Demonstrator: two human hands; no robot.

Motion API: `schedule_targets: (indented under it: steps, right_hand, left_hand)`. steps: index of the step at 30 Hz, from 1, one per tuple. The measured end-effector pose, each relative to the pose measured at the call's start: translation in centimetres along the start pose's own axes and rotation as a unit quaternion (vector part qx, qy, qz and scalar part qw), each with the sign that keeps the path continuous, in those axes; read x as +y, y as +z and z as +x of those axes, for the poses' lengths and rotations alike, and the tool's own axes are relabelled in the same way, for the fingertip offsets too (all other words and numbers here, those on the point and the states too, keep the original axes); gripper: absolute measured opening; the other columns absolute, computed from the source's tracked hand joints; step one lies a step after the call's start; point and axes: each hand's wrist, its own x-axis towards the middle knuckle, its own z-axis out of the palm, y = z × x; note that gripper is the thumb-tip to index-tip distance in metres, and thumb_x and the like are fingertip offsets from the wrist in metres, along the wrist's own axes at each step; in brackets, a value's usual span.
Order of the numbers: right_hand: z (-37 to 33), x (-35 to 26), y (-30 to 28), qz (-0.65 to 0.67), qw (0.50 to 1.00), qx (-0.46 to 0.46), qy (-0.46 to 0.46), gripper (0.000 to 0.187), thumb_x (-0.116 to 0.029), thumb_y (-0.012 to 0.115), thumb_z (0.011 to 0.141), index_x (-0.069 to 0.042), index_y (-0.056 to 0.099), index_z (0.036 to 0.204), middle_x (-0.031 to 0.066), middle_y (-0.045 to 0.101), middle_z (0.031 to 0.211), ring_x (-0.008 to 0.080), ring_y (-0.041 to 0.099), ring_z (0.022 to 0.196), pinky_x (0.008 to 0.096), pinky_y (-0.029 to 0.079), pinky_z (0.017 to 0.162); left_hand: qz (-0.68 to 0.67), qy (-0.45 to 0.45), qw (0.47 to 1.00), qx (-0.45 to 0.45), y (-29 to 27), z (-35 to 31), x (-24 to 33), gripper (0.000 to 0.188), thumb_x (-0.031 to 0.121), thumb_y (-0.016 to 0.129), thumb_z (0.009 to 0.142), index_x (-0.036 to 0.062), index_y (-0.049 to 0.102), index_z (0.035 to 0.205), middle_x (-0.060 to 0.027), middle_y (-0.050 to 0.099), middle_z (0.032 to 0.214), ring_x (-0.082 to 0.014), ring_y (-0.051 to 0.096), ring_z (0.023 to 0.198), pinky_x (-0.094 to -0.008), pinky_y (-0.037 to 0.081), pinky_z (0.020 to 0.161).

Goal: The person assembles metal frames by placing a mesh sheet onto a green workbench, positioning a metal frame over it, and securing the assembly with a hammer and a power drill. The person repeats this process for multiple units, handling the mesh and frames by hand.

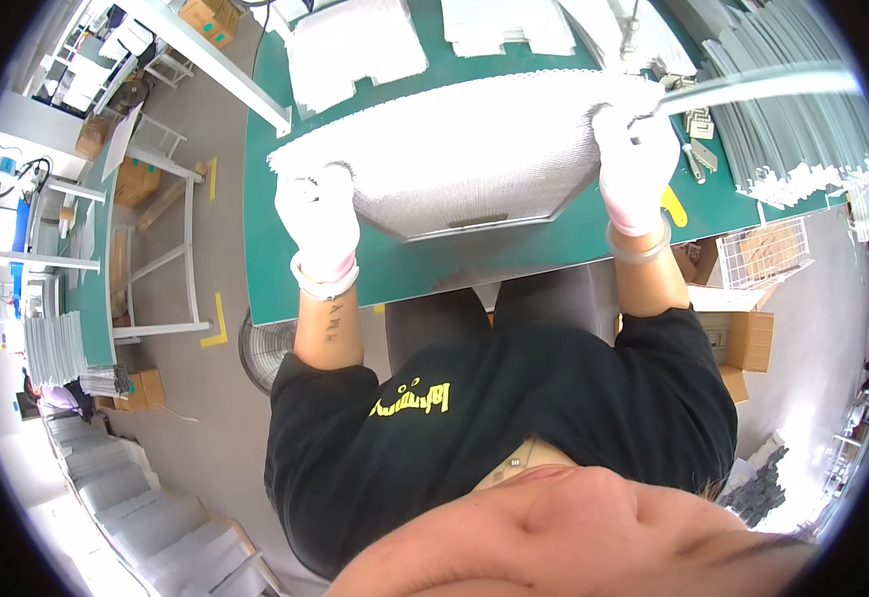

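A wide white pleated sheet [474, 139], finely ridged, spans the space between my two hands above the green table [285, 269]. Its near edge narrows to a straight pale border with a small dark patch in the middle. My left hand [317, 214], in a white glove, is closed on the left end of the sheet. At the opposite end my right hand [637, 169], also gloved, grips the sheet's right side. Fingers of both hands are partly hidden behind or against the white material.
Flat white notched pieces [355, 55] lie at the table's far side. On the right stand tightly stacked grey-white pleated panels [792, 119], with a scraper [703, 157] and a yellow-handled tool [673, 207] nearby. Below the table's right edge are a wire basket [768, 254] and cardboard boxes [751, 341].
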Motion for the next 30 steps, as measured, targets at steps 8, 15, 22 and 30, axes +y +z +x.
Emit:
schedule_targets:
  steps: [8, 15, 22, 30]
  right_hand:
    - [-0.6, 0.6, -1.6, 0.048, 0.998, -0.046, 0.021, 0.007, 0.001, 0.067, 0.085, -0.001, 0.060, 0.085, 0.0026, 0.052, 0.073, 0.0142, 0.046, 0.064, 0.0273, 0.041, 0.059]
    - [-2.7, 1.4, -1.0, 0.087, 0.990, -0.037, 0.108, 0.013, -0.004, 0.070, 0.084, -0.002, 0.059, 0.090, 0.0023, 0.057, 0.079, 0.0118, 0.050, 0.070, 0.0259, 0.042, 0.064]
    - [-1.2, 3.7, -2.0, 0.181, 0.972, -0.099, 0.113, 0.015, -0.003, 0.068, 0.084, -0.002, 0.062, 0.098, 0.0032, 0.061, 0.085, 0.0126, 0.055, 0.077, 0.0266, 0.046, 0.073]
    - [1.5, 0.9, 0.2, 0.360, 0.915, -0.051, 0.171, 0.018, -0.003, 0.066, 0.086, 0.001, 0.065, 0.103, 0.0035, 0.065, 0.090, 0.0118, 0.059, 0.080, 0.0261, 0.048, 0.075]
  left_hand:
    - [-0.044, -0.016, 0.999, 0.009, -0.2, -0.9, 0.1, 0.012, -0.002, 0.057, 0.084, -0.0032, 0.065, 0.093, -0.0064, 0.065, 0.088, -0.0126, 0.057, 0.074, -0.0239, 0.046, 0.067]
    - [-0.057, -0.026, 0.998, -0.005, 0.0, -1.5, 0.4, 0.016, -0.002, 0.055, 0.079, -0.0042, 0.067, 0.090, -0.0100, 0.066, 0.089, -0.0174, 0.060, 0.079, -0.0259, 0.047, 0.071]
    - [-0.021, 0.009, 0.993, -0.116, -1.7, 0.4, 0.2, 0.008, -0.005, 0.056, 0.080, -0.0017, 0.062, 0.075, -0.0077, 0.062, 0.078, -0.0163, 0.055, 0.070, -0.0266, 0.042, 0.063]
    - [-0.048, -0.038, 0.997, -0.049, -1.0, -0.5, -1.9, 0.008, -0.007, 0.057, 0.084, -0.0015, 0.062, 0.084, -0.0054, 0.063, 0.087, -0.0120, 0.055, 0.077, -0.0248, 0.044, 0.069]
